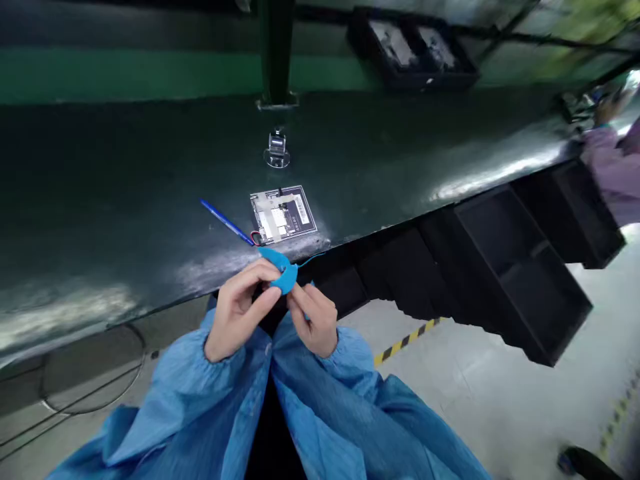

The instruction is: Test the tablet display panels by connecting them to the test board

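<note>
My left hand (243, 310) pinches a bright blue strap (286, 277) between thumb and fingers, just in front of the bench edge. The strap is curled, and a thin blue cord runs off its right side. On its lower right, my right hand (315, 318) is closed with the fingertips at the strap. Beyond my hands, near the edge of the bench, lies a flat circuit board assembly (294, 220) with tape strips, a label and a red wire at its corner. A blue pen (226, 221) rests to the left of the board.
A clear and metallic round-based fitting (277, 150) stands on the dark green bench (125, 180), in front of a post (277, 53). A black tray (415, 50) sits at the back. Black bins (520, 260) crowd below the edge at right. Another person's pink sleeve (607, 160) shows far right.
</note>
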Tool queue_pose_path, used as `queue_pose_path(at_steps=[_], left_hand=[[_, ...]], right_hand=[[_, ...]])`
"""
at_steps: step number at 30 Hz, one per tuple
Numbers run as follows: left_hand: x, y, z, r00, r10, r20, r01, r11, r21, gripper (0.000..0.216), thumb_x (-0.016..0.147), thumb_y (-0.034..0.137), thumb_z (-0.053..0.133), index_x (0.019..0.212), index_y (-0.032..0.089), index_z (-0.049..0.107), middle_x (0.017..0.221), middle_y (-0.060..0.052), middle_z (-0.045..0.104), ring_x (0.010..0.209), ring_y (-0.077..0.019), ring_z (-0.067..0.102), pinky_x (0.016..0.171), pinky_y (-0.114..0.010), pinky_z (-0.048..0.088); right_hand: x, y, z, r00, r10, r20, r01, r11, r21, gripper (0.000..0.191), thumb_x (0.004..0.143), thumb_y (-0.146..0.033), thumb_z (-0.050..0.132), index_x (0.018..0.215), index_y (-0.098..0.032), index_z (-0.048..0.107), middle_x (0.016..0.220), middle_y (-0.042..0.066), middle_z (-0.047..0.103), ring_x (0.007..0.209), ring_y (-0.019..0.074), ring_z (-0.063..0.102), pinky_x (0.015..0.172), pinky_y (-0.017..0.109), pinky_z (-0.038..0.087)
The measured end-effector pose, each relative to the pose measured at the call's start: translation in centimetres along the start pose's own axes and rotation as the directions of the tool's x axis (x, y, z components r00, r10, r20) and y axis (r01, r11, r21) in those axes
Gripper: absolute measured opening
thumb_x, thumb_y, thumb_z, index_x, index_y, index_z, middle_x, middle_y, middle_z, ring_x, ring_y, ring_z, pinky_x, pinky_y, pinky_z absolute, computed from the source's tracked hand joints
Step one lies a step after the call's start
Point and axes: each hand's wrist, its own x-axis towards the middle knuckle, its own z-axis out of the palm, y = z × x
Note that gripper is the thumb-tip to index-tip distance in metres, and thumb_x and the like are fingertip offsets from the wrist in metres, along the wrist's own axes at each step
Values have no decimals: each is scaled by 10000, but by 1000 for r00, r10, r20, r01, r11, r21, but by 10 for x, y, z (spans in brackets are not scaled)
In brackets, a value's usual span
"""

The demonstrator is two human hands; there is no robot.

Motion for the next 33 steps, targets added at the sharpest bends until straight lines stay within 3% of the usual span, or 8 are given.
queue_pose_path(at_steps=[7,12,16,19,22,28,31,33], left_hand=[[-14,19,8,953,277,124,-302,828,473,107,847,80,615,921,155,601,872,-67,640,750,-182,539,700,-339,420],[-23,12,9,925,375,65,-357,795,489,158,817,31,627,930,137,600,852,-82,652,719,-187,523,690,-359,419],[-31,7,13,948,310,69,-304,825,477,141,848,28,595,939,136,592,872,-83,661,769,-187,525,715,-355,426],[-38,5,21,963,265,55,-263,867,423,137,866,33,570,954,136,589,906,-83,658,811,-179,524,734,-339,435],[-41,3,27,971,239,16,-228,904,362,143,869,31,545,947,142,591,885,-69,646,808,-167,525,725,-319,439],[-46,2,36,957,288,43,-288,920,266,109,863,70,524,915,152,574,817,-58,624,750,-173,507,705,-342,412],[-50,-5,42,954,274,122,-297,919,260,68,869,103,539,881,162,571,783,-43,631,727,-176,518,712,-354,406],[-51,-13,43,983,181,-24,-172,963,206,93,896,113,541,903,170,615,818,-44,646,787,-181,563,746,-334,443]], right_hand=[[20,4,5,969,74,237,-150,935,320,512,1038,-483,306,1373,-220,591,796,41,650,795,182,668,786,308,570],[35,-10,-11,802,379,462,-597,482,641,566,1015,-472,435,1494,-173,472,425,-94,356,355,85,296,383,217,280],[41,-13,-5,766,512,389,-563,243,790,543,968,-502,524,1415,-195,560,440,-91,409,365,80,333,411,206,360],[46,-19,2,820,480,312,-469,248,848,506,959,-535,510,1403,-299,561,995,37,716,871,160,696,859,331,580],[49,-28,7,881,386,272,-400,302,865,586,972,-592,422,1528,-428,336,1594,-53,363,1488,190,354,1241,454,294],[68,-23,14,931,341,132,-270,399,876,776,963,-577,437,1598,-380,37,1688,-58,86,1565,178,128,1266,473,225],[85,-17,13,929,366,-53,-140,482,865,608,1020,-470,359,1579,-372,142,1681,-50,130,1556,174,176,1255,452,271],[94,-17,12,938,334,-94,-100,519,849,504,1026,-422,373,1519,-344,305,1626,-20,302,1487,186,354,1209,420,368]])
